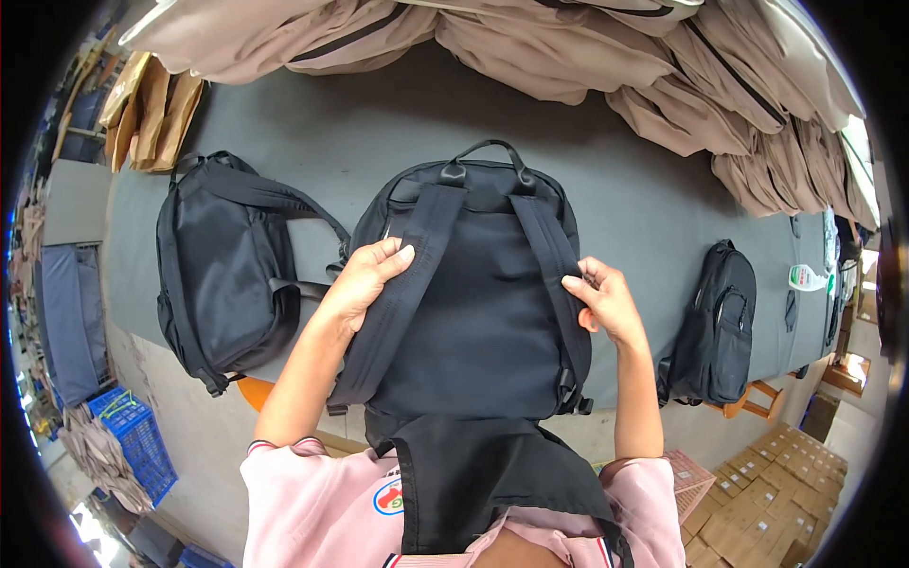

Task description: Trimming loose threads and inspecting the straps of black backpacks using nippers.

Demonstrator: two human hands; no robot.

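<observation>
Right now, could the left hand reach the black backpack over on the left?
Probably yes. The left hand is close to the left backpack, and nothing seems to block the gap. It would likely have to let go of the strap on the middle backpack first.

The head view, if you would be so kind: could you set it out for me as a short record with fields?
Centre pack: black, strap side showing, top handle away from the person
Left grip: closed on the left strap
Right grip: pinching the outer edge of the right strap
Other packs: black left pack; black right pack
Surface: grey table
Far side: beige pile; brown paper at its left
Floor, right: cartons
</observation>
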